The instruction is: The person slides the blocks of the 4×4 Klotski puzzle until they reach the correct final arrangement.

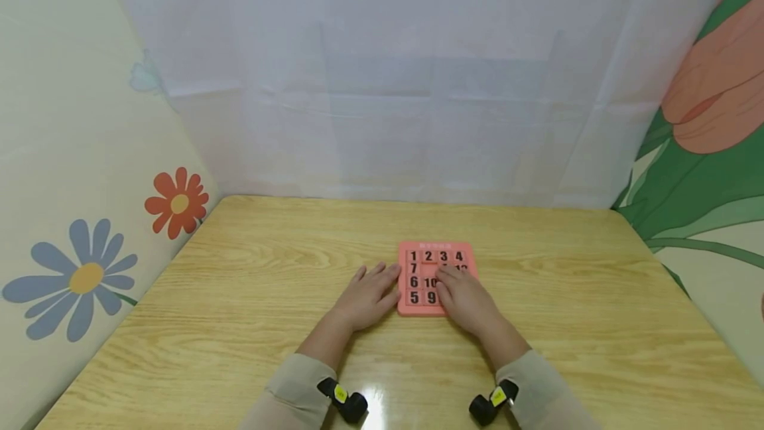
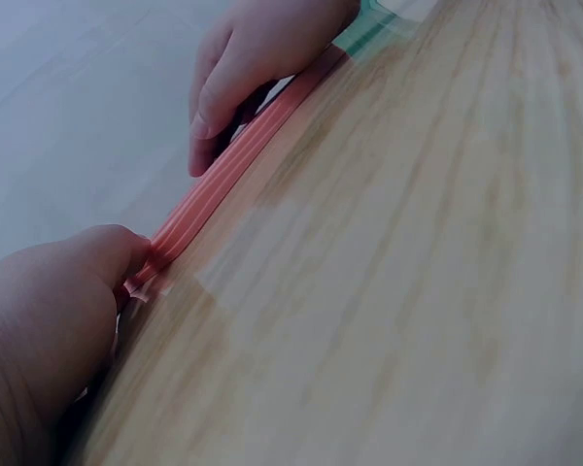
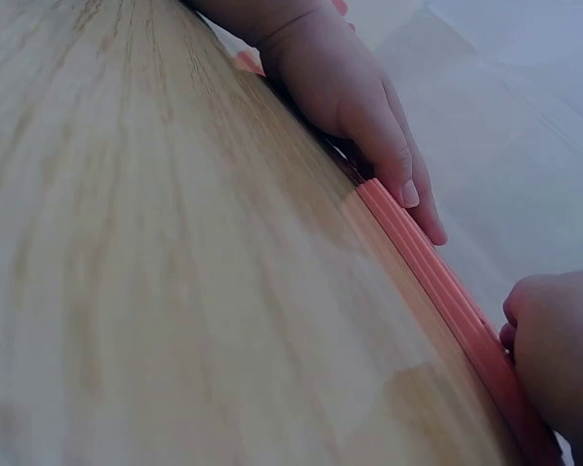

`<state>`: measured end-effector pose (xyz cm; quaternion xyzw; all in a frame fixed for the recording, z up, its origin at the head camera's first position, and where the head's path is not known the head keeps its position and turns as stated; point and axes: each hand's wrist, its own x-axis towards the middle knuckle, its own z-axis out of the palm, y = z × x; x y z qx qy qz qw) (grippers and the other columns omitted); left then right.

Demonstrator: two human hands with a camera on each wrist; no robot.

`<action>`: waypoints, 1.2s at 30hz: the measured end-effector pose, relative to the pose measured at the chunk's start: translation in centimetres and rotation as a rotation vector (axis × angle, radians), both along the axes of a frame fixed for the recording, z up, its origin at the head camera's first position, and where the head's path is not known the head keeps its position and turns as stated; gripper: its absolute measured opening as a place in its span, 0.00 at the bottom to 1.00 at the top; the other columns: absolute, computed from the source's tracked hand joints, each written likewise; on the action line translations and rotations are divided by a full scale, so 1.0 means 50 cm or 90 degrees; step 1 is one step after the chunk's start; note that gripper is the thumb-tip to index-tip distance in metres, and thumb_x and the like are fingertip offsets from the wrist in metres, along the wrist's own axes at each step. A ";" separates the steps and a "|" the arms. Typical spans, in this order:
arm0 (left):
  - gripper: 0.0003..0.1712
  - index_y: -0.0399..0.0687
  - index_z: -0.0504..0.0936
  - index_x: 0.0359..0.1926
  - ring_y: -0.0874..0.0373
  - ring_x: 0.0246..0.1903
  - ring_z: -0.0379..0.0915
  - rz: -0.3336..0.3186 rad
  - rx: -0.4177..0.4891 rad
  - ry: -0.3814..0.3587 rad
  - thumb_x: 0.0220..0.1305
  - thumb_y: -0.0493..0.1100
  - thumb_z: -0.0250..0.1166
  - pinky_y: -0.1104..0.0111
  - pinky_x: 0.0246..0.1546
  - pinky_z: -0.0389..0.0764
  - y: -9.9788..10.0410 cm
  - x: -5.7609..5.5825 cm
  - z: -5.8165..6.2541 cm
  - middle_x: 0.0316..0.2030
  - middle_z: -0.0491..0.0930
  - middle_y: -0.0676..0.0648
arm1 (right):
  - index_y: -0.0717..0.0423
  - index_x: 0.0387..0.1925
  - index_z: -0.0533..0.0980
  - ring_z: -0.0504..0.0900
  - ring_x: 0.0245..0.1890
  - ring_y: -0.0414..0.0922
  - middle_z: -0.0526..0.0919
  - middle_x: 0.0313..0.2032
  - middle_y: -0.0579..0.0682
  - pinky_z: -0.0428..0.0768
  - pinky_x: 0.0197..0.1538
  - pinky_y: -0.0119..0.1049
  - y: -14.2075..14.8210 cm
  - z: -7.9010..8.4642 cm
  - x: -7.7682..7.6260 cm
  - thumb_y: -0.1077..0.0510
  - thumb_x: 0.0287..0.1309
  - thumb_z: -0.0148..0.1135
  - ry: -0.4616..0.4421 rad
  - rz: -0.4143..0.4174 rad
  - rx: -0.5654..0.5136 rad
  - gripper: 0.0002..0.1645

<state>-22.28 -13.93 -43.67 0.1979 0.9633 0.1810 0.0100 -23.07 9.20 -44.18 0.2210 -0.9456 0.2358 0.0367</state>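
Note:
A pink number slide puzzle [image 1: 422,311] lies flat on the table, its top row reading 1, 2, 3, 4. Below the 2 there appears to be a gap without a tile. My left hand [image 1: 368,297] rests at the puzzle's left edge, thumb and fingertips against the frame and fingers extended. Over the lower right tiles lies my right hand [image 1: 468,300], its fingertips on the tiles beside the gap and fairly straight; it hides several numbers. From the left wrist, the puzzle's ribbed side [image 2: 199,209] shows between both hands.
The wood-grain table [image 1: 268,251] extends around the puzzle. A white sheet [image 1: 388,138] hangs behind it, and flower-printed panels [image 1: 48,164] stand at the sides. Each sleeve carries a small black wrist camera [image 1: 352,408].

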 end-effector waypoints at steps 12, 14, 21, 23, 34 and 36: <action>0.32 0.45 0.61 0.74 0.45 0.75 0.51 0.001 0.001 0.005 0.75 0.54 0.48 0.47 0.77 0.44 -0.001 -0.004 -0.002 0.73 0.62 0.47 | 0.60 0.65 0.72 0.67 0.70 0.55 0.72 0.67 0.57 0.62 0.74 0.52 -0.022 0.005 -0.006 0.51 0.73 0.46 0.000 0.006 -0.004 0.26; 0.32 0.45 0.61 0.73 0.45 0.75 0.51 0.000 0.001 0.007 0.75 0.54 0.48 0.46 0.77 0.44 -0.001 -0.004 -0.003 0.73 0.62 0.47 | 0.59 0.65 0.71 0.67 0.70 0.55 0.72 0.67 0.57 0.60 0.75 0.51 -0.031 0.004 -0.007 0.51 0.73 0.46 -0.001 0.016 -0.002 0.26; 0.32 0.44 0.61 0.73 0.45 0.75 0.51 -0.003 0.004 0.008 0.75 0.54 0.49 0.46 0.76 0.45 0.002 -0.004 -0.002 0.73 0.62 0.47 | 0.57 0.67 0.70 0.65 0.71 0.54 0.70 0.69 0.54 0.60 0.75 0.51 -0.063 0.003 -0.008 0.50 0.74 0.44 -0.006 0.047 -0.004 0.27; 0.32 0.44 0.62 0.73 0.45 0.75 0.52 -0.005 0.006 0.008 0.75 0.54 0.49 0.46 0.76 0.45 0.003 -0.005 -0.001 0.73 0.62 0.47 | 0.57 0.67 0.69 0.65 0.72 0.53 0.70 0.69 0.54 0.60 0.75 0.51 -0.070 0.003 -0.009 0.49 0.74 0.43 0.002 0.056 0.000 0.27; 0.32 0.43 0.62 0.73 0.45 0.75 0.52 -0.005 0.007 0.007 0.74 0.53 0.49 0.46 0.76 0.46 0.003 -0.003 -0.003 0.73 0.63 0.46 | 0.56 0.68 0.68 0.65 0.72 0.50 0.69 0.70 0.52 0.58 0.77 0.48 -0.079 0.006 -0.006 0.49 0.75 0.42 0.003 0.066 0.030 0.28; 0.32 0.44 0.62 0.73 0.45 0.75 0.52 -0.005 0.003 0.006 0.75 0.54 0.49 0.46 0.76 0.45 0.003 -0.003 -0.004 0.73 0.62 0.47 | 0.56 0.68 0.68 0.65 0.72 0.50 0.69 0.70 0.52 0.58 0.76 0.48 -0.078 0.005 -0.006 0.49 0.75 0.42 0.001 0.063 0.031 0.28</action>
